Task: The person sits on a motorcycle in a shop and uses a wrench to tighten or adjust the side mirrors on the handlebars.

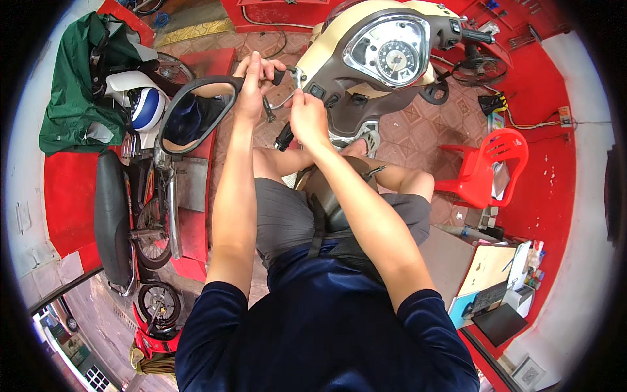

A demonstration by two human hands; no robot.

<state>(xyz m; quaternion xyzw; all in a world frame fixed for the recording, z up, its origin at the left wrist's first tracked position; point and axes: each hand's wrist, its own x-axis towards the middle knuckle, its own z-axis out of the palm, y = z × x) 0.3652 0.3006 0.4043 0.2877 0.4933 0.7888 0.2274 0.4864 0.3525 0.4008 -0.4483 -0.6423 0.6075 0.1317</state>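
My left hand (256, 81) is raised with its fingers curled around the stem side of a black-rimmed mirror (198, 116), whose oval glass extends to the left. Just right of those fingers, a silver metal bracket (299, 78) sits on the handlebar of a cream and brown scooter (349, 46). Below the bracket, my right hand (308, 119) is closed, thumb and fingers pinched near it; what they grip is hidden. A black handlebar grip (284, 138) pokes out beneath the right hand, with a dark lever (268, 110) to its left. The scooter's round speedometer (394, 59) faces me.
Between my knees is a brown scooter part (336, 196). To the left stand a parked motorbike with a black seat (112, 215) and a green cover (72, 85). A red plastic chair (486, 168), a fan (479, 65) and a desk with papers (483, 268) are at right.
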